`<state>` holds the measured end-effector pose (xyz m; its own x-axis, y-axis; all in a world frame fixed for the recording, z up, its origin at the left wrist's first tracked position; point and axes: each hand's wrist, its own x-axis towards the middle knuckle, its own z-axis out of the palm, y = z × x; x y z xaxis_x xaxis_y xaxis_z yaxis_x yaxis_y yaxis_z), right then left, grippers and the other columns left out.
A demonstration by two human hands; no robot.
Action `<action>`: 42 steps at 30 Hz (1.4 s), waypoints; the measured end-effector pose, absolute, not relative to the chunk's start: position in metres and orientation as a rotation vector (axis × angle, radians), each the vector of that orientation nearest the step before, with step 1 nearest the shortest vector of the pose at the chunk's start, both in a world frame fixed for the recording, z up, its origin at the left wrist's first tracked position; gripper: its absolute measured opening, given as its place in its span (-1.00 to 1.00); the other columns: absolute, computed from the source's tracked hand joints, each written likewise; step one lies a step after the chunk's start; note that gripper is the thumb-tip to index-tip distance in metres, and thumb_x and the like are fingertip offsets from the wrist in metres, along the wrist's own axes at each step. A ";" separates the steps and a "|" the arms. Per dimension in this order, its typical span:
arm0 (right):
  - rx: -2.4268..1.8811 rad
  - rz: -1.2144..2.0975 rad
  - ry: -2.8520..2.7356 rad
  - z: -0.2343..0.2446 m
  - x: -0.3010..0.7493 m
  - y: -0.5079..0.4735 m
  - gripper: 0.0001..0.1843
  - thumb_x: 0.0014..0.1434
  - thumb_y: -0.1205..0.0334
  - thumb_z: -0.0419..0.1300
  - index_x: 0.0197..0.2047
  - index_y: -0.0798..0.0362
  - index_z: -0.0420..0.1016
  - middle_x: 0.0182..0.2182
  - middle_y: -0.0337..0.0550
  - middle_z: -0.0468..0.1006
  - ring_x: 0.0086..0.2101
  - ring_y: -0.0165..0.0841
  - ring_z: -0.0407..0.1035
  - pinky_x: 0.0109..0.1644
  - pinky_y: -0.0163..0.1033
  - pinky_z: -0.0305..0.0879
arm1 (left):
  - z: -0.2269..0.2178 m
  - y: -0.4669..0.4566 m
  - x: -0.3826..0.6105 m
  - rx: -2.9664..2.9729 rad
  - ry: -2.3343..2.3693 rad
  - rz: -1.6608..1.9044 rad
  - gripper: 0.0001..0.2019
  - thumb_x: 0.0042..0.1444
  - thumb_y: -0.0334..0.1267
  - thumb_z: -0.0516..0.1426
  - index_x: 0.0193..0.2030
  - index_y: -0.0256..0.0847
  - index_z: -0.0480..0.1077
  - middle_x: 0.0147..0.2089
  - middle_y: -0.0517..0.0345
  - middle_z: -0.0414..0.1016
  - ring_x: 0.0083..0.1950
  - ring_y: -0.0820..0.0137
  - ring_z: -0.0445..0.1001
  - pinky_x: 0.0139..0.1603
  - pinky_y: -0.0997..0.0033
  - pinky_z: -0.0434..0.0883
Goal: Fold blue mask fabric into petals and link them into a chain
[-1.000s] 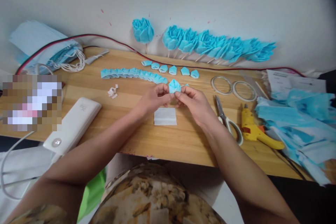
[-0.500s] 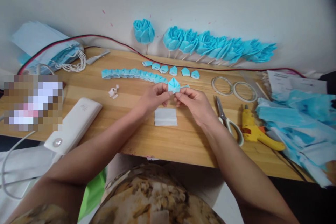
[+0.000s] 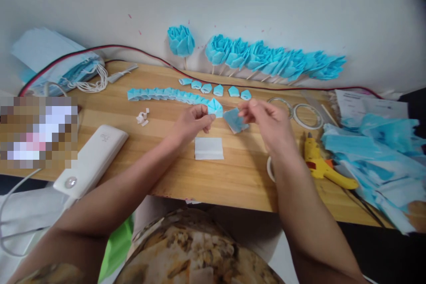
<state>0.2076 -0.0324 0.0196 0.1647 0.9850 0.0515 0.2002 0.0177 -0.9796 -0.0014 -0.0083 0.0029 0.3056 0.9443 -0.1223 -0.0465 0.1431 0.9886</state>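
Note:
My left hand (image 3: 192, 122) is closed in a pinch on a small folded blue petal (image 3: 214, 107), held just above the wooden table (image 3: 173, 173). My right hand (image 3: 270, 125) has its fingers pinched together over the scissors; a flat blue square piece (image 3: 234, 120) sits just left of its fingertips, and I cannot tell whether it is held. A white folded sheet (image 3: 209, 148) lies below both hands. Behind them run a long chain of joined blue petals (image 3: 166, 94) and a short row of loose petals (image 3: 216, 88).
Blue paper flowers on sticks (image 3: 266, 58) lean on the wall. Two tape rings (image 3: 301, 113), a yellow glue gun (image 3: 321, 164) and a heap of blue scraps (image 3: 379, 159) lie right. A white power bank (image 3: 91, 159), cables and stacked face masks (image 3: 60, 64) are on the left.
My hands have parted: the right one moved right, over the scissors. The left keeps the petal. A blue square piece now shows between them.

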 end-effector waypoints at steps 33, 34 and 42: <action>-1.841 0.219 -1.914 0.025 0.241 -0.027 -0.64 0.41 0.24 0.07 0.09 -0.05 0.64 0.04 -0.01 0.72 0.00 -0.04 0.57 0.03 -0.02 0.38 | 0.003 -0.009 -0.002 1.069 0.901 0.989 -0.74 0.06 -0.28 0.31 -0.44 -0.17 0.27 -0.53 0.25 0.46 -0.51 0.53 0.39 -0.41 0.49 0.35; -1.856 0.169 -1.851 0.031 0.250 -0.028 -0.63 0.41 0.22 0.07 0.12 -0.05 0.64 0.04 -0.01 0.72 -0.01 -0.04 0.58 0.05 -0.01 0.39 | 0.002 -0.009 -0.002 1.079 0.900 0.976 -0.73 0.05 -0.28 0.32 -0.44 -0.17 0.27 -0.53 0.25 0.46 -0.51 0.53 0.39 -0.41 0.48 0.35; -2.212 0.008 -1.957 0.044 0.321 -0.039 -0.69 0.35 0.26 0.16 0.05 -0.02 0.69 0.00 0.10 0.73 -0.04 0.03 0.57 -0.01 0.03 0.39 | -0.001 -0.009 -0.002 1.140 0.913 0.958 -0.73 0.02 -0.26 0.32 -0.46 -0.18 0.27 -0.53 0.25 0.45 -0.52 0.54 0.39 -0.39 0.48 0.38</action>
